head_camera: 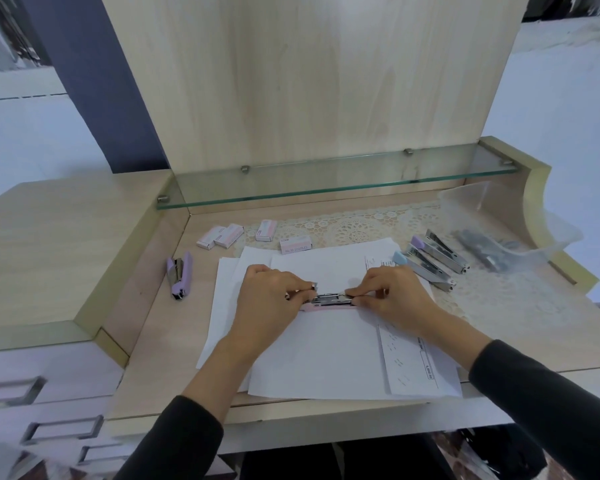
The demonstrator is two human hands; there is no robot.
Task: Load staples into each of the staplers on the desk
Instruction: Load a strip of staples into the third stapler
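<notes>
We hold the pink stapler (329,303) flat on the paper sheets (326,351) at desk centre, metal magazine facing up. Our left hand (274,303) pinches its left end; our right hand (392,299) pinches its right end, fingers curled. A purple stapler (178,275) lies to the left. Two opened staplers (425,271) lie to the right. Staple boxes (222,236) lie at the far side.
</notes>
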